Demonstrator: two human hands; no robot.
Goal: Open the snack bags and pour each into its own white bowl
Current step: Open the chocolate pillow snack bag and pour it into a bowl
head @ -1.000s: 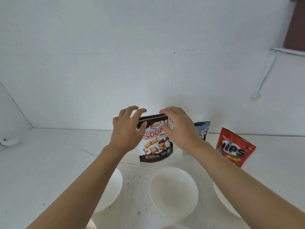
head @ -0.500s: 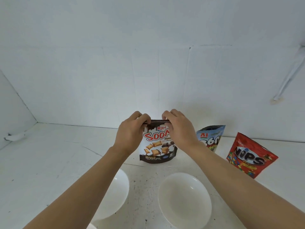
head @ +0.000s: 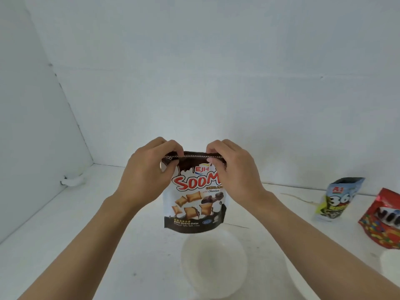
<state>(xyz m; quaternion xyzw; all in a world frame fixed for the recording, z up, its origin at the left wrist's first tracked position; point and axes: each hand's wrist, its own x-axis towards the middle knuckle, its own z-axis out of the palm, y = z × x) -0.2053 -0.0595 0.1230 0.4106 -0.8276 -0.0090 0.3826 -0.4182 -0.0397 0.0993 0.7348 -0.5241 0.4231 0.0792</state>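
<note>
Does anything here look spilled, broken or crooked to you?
Nothing is spilled or torn. The red bag at the far right leans askew, and the white table has dark scuffs near the bowl. The left hand and right hand pinch the Soom bag.

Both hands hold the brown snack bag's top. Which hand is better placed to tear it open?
Probably the left hand: its grip pinches the top corner of the brown snack bag at the seal strip. The right hand covers more of its side and can steady it.
</note>
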